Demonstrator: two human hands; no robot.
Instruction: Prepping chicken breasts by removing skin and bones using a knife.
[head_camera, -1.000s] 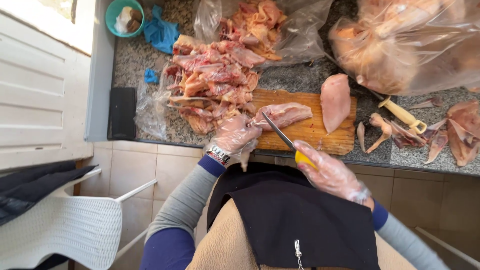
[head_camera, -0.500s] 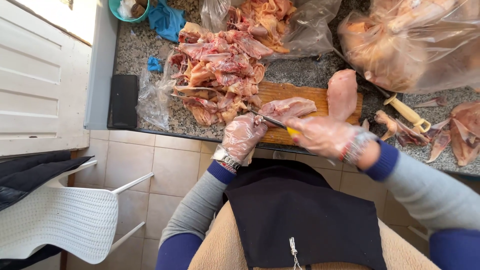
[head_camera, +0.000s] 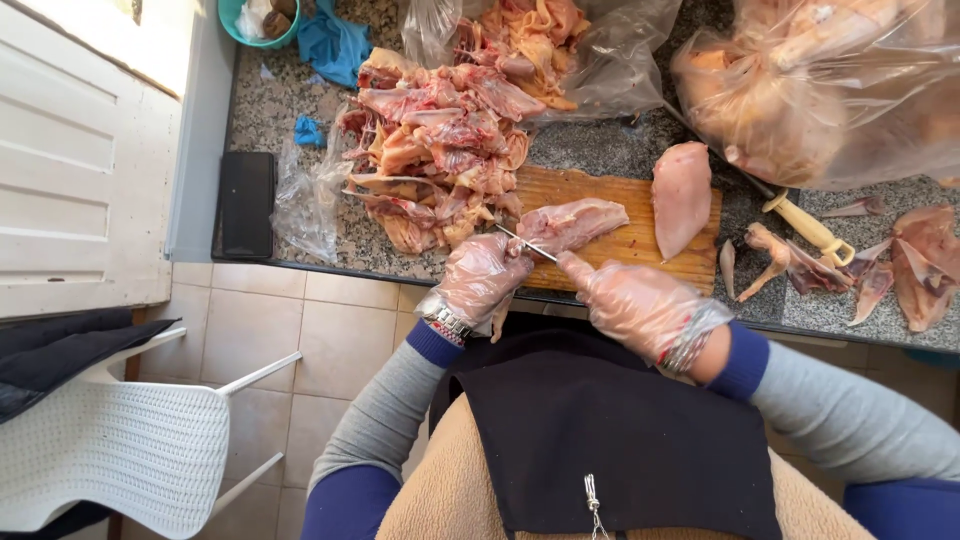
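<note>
Speckled grey granite counter (head_camera: 600, 150) carries a wooden cutting board (head_camera: 620, 245). At the board's nine o'clock edge, the left hand in a clear plastic glove (head_camera: 478, 280) pinches a raw pink chicken piece (head_camera: 572, 223). From five o'clock, the gloved right hand (head_camera: 635, 305) is closed around a thin-bladed knife (head_camera: 527, 244) touching that meat. A smooth chicken breast fillet (head_camera: 681, 195) lies at three o'clock.

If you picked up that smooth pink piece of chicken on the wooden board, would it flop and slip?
Probably yes. The smooth pink chicken fillet lies flat and limp on the wooden cutting board, so it would likely droop. Its surface looks wet and shiny, so it may slide in a hand. It looks thick, so fairly heavy for its size.
</note>
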